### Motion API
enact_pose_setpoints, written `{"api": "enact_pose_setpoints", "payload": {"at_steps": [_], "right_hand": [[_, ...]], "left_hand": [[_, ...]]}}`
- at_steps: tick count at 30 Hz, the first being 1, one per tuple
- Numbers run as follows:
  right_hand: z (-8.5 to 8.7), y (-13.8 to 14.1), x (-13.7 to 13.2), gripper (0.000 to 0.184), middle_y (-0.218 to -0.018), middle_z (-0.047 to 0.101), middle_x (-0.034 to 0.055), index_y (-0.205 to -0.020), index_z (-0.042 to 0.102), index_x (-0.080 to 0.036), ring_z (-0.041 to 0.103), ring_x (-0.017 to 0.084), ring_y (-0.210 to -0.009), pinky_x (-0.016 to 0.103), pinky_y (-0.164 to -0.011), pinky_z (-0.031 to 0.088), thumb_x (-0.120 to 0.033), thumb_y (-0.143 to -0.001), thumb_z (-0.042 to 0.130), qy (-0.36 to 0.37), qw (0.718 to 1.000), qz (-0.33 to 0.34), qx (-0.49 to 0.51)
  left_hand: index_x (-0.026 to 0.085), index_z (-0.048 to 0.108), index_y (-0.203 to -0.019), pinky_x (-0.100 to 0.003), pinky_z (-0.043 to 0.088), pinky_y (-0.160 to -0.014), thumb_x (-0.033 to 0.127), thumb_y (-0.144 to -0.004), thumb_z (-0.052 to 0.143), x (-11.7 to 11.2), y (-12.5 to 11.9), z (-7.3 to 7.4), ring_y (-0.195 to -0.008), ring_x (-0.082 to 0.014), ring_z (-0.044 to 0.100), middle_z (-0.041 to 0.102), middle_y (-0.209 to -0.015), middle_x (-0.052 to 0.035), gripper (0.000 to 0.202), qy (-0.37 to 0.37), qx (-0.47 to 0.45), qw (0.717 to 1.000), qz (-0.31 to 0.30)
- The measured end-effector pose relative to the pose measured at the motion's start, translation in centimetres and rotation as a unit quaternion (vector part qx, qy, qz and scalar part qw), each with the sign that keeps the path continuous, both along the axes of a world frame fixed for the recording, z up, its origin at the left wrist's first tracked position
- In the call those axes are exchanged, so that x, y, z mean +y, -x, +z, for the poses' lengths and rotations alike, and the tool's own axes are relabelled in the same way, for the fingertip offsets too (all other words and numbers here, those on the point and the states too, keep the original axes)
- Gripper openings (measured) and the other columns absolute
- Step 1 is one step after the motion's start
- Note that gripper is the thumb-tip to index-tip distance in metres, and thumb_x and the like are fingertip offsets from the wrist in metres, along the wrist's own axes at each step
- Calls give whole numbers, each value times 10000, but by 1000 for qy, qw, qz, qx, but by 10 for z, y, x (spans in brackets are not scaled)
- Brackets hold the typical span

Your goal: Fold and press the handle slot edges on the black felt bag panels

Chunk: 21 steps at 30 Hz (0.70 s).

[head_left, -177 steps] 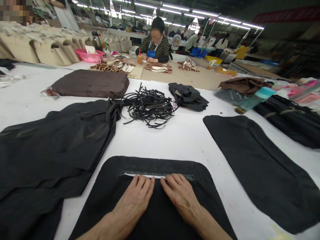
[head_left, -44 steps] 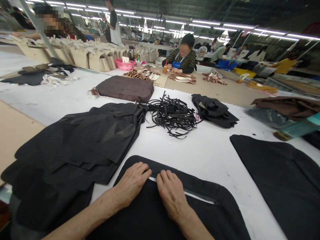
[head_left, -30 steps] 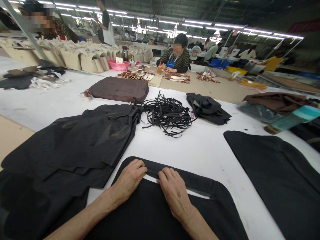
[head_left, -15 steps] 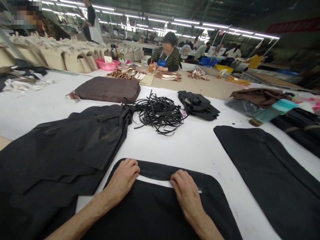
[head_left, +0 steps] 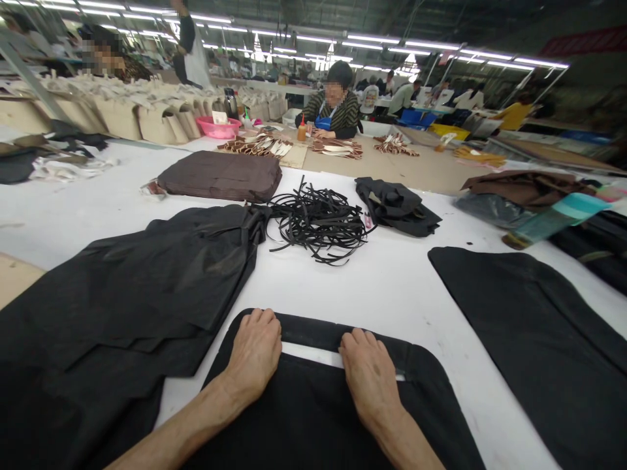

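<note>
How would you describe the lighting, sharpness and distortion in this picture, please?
Head view: overhead tube lights glare white, the upper right is dim; head view, right side: the teal-lidded bottle looks stretched and soft; head view, centre bottom: the left hand and right hand look fairly sharp, the black fabric under them shows little detail.

Both hands on the black panel (head_left: 304,421): left hand (head_left: 255,349) at the slot's left end, right hand (head_left: 371,371) near its right end, fingers bent onto the top band. Pinch or press: can't tell. Slot (head_left: 313,354) gapes, white table (head_left: 386,281) visible through it. Dark sheets (head_left: 132,281) left, second panel (head_left: 529,320) right, tangled black strips (head_left: 321,222) ahead, brown stack (head_left: 220,175) beyond the sheets. Co-worker (head_left: 345,114) sits across.
</note>
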State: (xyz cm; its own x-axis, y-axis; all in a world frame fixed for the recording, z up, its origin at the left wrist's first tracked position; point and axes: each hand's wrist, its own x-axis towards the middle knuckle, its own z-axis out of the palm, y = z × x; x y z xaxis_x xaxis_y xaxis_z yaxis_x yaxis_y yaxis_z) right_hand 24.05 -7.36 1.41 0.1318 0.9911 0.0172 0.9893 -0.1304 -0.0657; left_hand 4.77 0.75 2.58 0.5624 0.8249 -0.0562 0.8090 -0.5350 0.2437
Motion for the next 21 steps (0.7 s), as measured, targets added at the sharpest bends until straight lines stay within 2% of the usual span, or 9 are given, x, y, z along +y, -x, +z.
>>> {"api": "enact_pose_setpoints", "payload": {"at_steps": [4, 8, 12, 15, 18, 21], "right_hand": [[5, -1, 5, 173, -773, 593, 35, -732, 570, -212, 526, 246, -773, 363, -672, 323, -107, -849, 498, 31, 999, -14, 5], [11, -2, 9, 165, -793, 607, 36, -740, 585, -207, 546, 241, -792, 350, -672, 329, -135, -858, 495, 59, 998, -16, 15], [14, -4, 12, 168, -782, 611, 37, -739, 599, -205, 557, 232, -789, 334, -655, 325, -156, -858, 492, 78, 997, -15, 16], [13, -6, 14, 180, -780, 619, 37, -745, 609, -204, 562, 215, -790, 318, -648, 321, -150, -856, 478, 87, 996, -20, 18], [13, -8, 16, 189, -771, 630, 35, -733, 611, -198, 571, 196, -768, 301, -635, 317, -152, -849, 470, 98, 995, -23, 23], [13, -9, 17, 200, -776, 639, 39, -725, 612, -187, 573, 186, -755, 296, -630, 313, -148, -844, 456, 104, 994, -23, 27]], "left_hand": [[171, 533, -694, -368, 370, -689, 72, -801, 435, 3, -3, 2, -796, -246, 483, 546, -807, -65, 176, -8, 22, 1000, 19], [143, 525, -832, -395, 378, -697, 41, -800, 410, -2, -6, 3, -809, -266, 477, 535, -848, -87, 158, -43, 39, 998, 15], [169, 520, -831, -375, 395, -731, 5, -805, 394, -11, -8, -1, -800, -239, 471, 533, -852, -52, 208, -68, 47, 991, -101], [140, 552, -860, -372, 414, -745, 21, -794, 429, -18, -4, -8, -804, -240, 482, 553, -865, -70, 184, -85, 59, 978, -182], [49, 556, -1015, -397, 425, -783, 8, -785, 420, -26, 0, -15, -836, -261, 508, 584, -890, -124, 271, -117, 76, 968, -207], [-13, 514, -1133, -405, 429, -821, 9, -767, 440, -36, -1, -17, -910, -285, 531, 606, -948, -171, 374, -192, 105, 954, -205]]}}
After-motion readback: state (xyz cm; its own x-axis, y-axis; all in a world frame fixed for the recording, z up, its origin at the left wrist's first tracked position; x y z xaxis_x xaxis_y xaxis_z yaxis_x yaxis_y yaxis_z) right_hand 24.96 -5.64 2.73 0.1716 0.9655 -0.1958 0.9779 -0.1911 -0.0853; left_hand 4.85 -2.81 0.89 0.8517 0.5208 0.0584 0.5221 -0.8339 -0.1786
